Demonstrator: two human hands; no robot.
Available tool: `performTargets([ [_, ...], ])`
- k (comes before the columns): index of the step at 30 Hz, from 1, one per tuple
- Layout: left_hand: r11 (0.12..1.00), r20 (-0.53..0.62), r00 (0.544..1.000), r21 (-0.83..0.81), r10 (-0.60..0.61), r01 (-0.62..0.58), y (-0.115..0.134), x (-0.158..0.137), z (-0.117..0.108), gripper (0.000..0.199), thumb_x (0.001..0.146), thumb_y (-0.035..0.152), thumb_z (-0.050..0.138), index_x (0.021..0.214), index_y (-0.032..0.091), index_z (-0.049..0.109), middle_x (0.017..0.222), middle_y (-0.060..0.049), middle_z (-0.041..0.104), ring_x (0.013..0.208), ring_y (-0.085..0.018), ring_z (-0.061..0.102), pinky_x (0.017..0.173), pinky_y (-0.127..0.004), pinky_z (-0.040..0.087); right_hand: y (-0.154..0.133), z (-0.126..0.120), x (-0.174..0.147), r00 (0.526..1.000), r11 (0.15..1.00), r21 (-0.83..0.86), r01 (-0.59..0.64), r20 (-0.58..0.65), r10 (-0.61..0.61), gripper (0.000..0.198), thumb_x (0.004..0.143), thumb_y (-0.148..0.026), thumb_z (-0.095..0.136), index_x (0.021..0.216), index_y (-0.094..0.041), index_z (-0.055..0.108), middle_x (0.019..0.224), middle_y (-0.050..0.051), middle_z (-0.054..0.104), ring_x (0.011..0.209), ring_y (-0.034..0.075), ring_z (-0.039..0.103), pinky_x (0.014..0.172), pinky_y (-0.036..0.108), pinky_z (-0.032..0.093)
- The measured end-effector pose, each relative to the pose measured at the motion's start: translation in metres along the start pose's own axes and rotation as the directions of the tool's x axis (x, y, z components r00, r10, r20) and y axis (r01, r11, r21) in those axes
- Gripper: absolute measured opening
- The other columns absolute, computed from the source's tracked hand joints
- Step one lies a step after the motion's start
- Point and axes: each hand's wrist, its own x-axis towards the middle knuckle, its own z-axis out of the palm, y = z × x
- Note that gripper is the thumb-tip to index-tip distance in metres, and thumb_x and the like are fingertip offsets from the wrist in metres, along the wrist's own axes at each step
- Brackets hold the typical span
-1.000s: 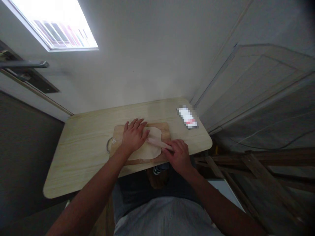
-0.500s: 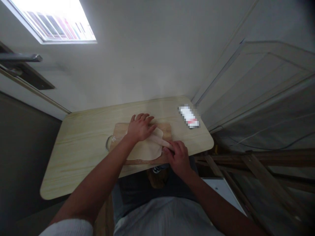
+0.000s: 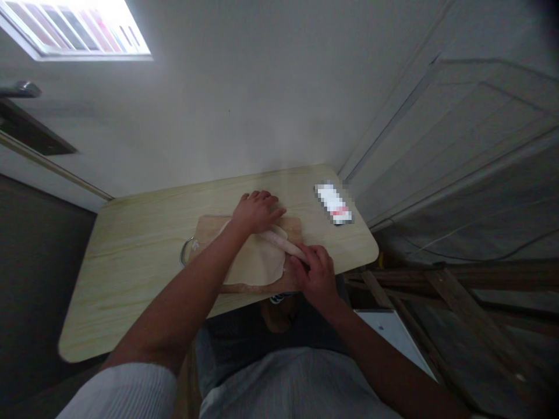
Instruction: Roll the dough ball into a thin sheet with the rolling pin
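Observation:
A thin sheet of rolled dough (image 3: 255,265) covers much of a wooden cutting board (image 3: 209,227) with a metal handle at its left end. Across the dough lies a rolling pin (image 3: 282,241), slanting from upper left to lower right. My left hand (image 3: 257,212) rests over the pin's far end with fingers stretched out and apart; that end is hidden beneath the palm. The near end is gripped by my right hand (image 3: 317,270), fingers curled round it, at the board's right edge.
The board stands at the front edge of a pale wood-grain table (image 3: 131,250). A phone (image 3: 333,202), its screen blurred, lies at the back right. Behind the table rises a white door (image 3: 227,128) with a handle (image 3: 21,89) at left. Wooden bars (image 3: 463,302) are at lower right.
My left hand has moved a little away from me and to the right, with the pin's far end under it. My right hand stays nearly in place. The view has shifted slightly.

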Motion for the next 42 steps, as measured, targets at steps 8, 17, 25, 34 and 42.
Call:
performTargets([
  [8, 0.999, -0.043, 0.998, -0.033, -0.036, 0.035, 0.003, 0.027, 0.004, 0.052, 0.100, 0.056, 0.036, 0.118, 0.019, 0.068, 0.121, -0.014, 0.065, 0.113, -0.028, 0.059, 0.097, -0.042, 0.043, 0.003, -0.003, 0.008, 1.000, 0.998, -0.058, 0.011, 0.000, -0.011, 0.040, 0.099, -0.047, 0.051, 0.122, -0.019, 0.067, 0.102, 0.011, 0.064, 0.098, 0.025, 0.058, 0.086, 0.040, 0.048],
  [17, 0.988, -0.112, 0.993, -0.155, -0.034, 0.016, 0.000, 0.043, 0.005, 0.040, 0.095, 0.047, 0.050, 0.116, 0.019, 0.071, 0.121, -0.011, 0.068, 0.114, -0.027, 0.059, 0.103, -0.042, 0.041, -0.013, -0.017, 0.016, 0.985, 0.998, -0.060, -0.006, 0.173, 0.016, 0.036, 0.100, -0.044, 0.049, 0.119, -0.018, 0.065, 0.104, 0.011, 0.072, 0.094, 0.025, 0.066, 0.082, 0.037, 0.047],
  [25, 0.873, -0.137, 0.914, -0.379, -0.381, 0.307, -0.040, 0.003, -0.017, 0.048, 0.097, 0.052, 0.040, 0.110, 0.020, 0.074, 0.104, -0.009, 0.074, 0.097, -0.023, 0.064, 0.090, -0.035, 0.048, -0.061, -0.024, -0.049, 0.837, 0.721, 0.463, -0.515, 0.453, 0.307, 0.037, 0.101, -0.052, 0.045, 0.117, -0.022, 0.061, 0.072, -0.001, 0.066, 0.062, 0.015, 0.062, 0.058, 0.025, 0.046],
  [34, 0.751, 0.089, 0.875, -0.477, -0.476, 0.457, -0.055, -0.035, -0.016, 0.054, 0.094, 0.063, 0.039, 0.091, 0.021, 0.073, 0.084, -0.008, 0.074, 0.076, -0.022, 0.066, 0.069, -0.032, 0.047, -0.034, -0.008, -0.033, 0.845, 0.650, 0.544, -0.530, 0.408, 0.347, 0.046, 0.095, -0.058, 0.053, 0.119, -0.019, 0.060, 0.073, 0.000, 0.067, 0.067, 0.016, 0.064, 0.059, 0.025, 0.051],
  [42, 0.804, 0.080, 0.873, -0.357, -0.481, 0.476, -0.038, -0.058, -0.018, 0.061, 0.096, 0.066, 0.030, 0.093, 0.023, 0.074, 0.090, -0.010, 0.076, 0.086, -0.026, 0.069, 0.070, -0.032, 0.046, -0.024, -0.016, -0.017, 0.903, 0.785, 0.489, -0.380, 0.379, 0.201, 0.038, 0.097, -0.051, 0.052, 0.118, -0.020, 0.061, 0.077, -0.001, 0.067, 0.066, 0.014, 0.062, 0.062, 0.025, 0.049],
])
